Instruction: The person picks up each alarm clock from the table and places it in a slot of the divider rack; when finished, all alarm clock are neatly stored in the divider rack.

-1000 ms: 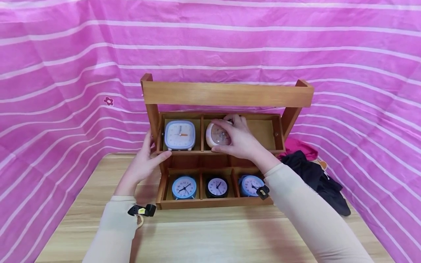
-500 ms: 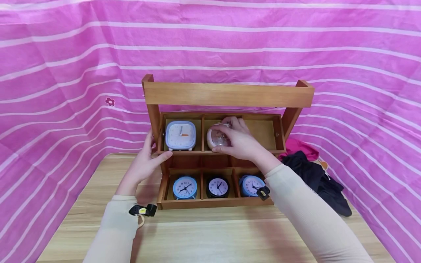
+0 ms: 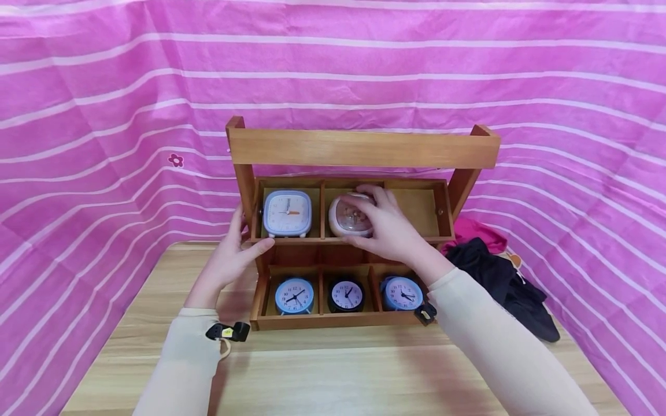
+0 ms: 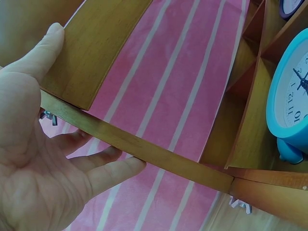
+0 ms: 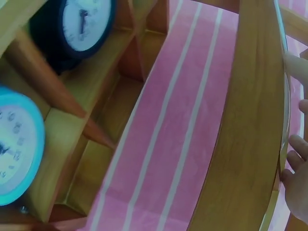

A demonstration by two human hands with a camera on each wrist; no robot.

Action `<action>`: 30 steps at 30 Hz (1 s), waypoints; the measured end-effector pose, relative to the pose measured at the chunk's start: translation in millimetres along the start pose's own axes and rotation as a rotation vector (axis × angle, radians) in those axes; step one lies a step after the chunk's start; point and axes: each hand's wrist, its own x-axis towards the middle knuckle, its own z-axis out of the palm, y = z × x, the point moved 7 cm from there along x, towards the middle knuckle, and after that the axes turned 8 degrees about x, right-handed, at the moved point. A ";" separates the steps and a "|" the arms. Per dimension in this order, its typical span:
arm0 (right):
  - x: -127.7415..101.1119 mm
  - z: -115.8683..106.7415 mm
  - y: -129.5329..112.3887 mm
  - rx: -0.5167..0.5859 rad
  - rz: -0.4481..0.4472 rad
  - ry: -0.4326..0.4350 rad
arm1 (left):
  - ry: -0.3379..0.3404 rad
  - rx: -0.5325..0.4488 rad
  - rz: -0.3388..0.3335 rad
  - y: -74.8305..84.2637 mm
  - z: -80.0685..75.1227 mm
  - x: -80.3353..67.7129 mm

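In the head view, a wooden two-tier rack (image 3: 364,149) stands with clocks in its compartments. My left hand (image 3: 229,260) holds the rack's left side, thumb on the upper box's front edge; the left wrist view has its fingers along the side post (image 4: 144,147). My right hand (image 3: 387,228) has thumb and fingers around a round pinkish-white alarm clock (image 3: 346,219) in the upper middle compartment, covering its right part. A square lavender alarm clock (image 3: 287,212) sits in the upper left compartment. In the right wrist view, only the right fingers (image 5: 298,149) show, at the right edge.
The lower tier holds a blue alarm clock (image 3: 294,296), a black one (image 3: 346,296) and another blue one (image 3: 402,293). Black cloth (image 3: 494,283) and bright pink cloth (image 3: 478,234) lie right of the rack. Pink striped fabric (image 3: 333,58) hangs around the wooden table (image 3: 333,370).
My right hand has shifted slightly right, and more of the round clock's face shows. The left hand keeps its hold on the rack.
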 end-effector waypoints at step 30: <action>-170.4 -74.5 27.8 -0.228 0.063 0.146 | 0.008 0.055 -0.019 -4.4 0.6 1.8</action>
